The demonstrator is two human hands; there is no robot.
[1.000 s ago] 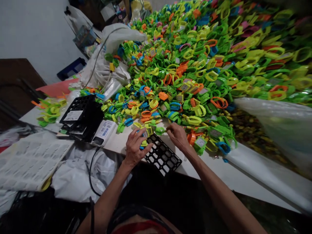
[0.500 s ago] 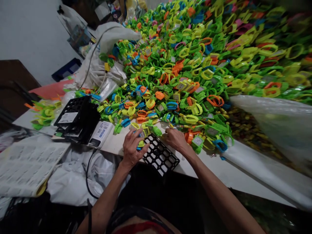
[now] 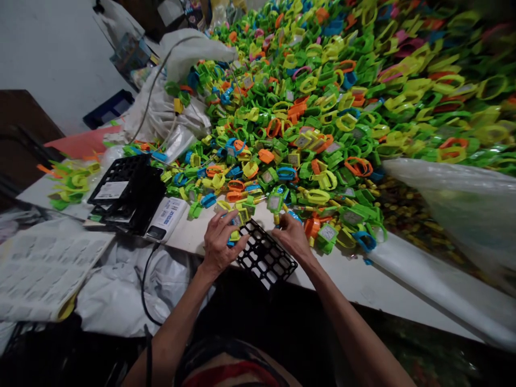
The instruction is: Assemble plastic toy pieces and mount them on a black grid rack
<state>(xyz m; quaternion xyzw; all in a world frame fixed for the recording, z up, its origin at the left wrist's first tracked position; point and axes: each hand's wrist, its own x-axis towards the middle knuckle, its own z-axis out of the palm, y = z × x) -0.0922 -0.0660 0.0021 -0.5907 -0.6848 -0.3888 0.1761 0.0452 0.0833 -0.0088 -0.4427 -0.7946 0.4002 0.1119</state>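
Note:
My left hand (image 3: 221,243) is curled around a yellow toy watch (image 3: 242,216) with some blue showing under the fingers. Its thumb reaches over the upper left edge of a black grid tray (image 3: 268,255), which lies tilted across the table's front edge. On the tray's other side is my right hand (image 3: 293,235), with bent fingers closed together; what they grip is hidden. A blue piece (image 3: 295,216) shows just above its knuckles, and a yellow tube (image 3: 277,219) stands by the fingertips. A green toy watch (image 3: 275,202) lies just beyond.
A huge pile of colourful toy watches (image 3: 298,113) covers the table behind. Stacked black trays (image 3: 124,188) and a white labelled box (image 3: 167,217) stand left. Printed sheets (image 3: 48,269) lie farther left. Clear plastic sheeting (image 3: 451,188) and small yellow tubes are at right.
My right hand has drawn slightly back from the pile, uncovering the green watch and a blue piece. My left hand and the tray have hardly moved.

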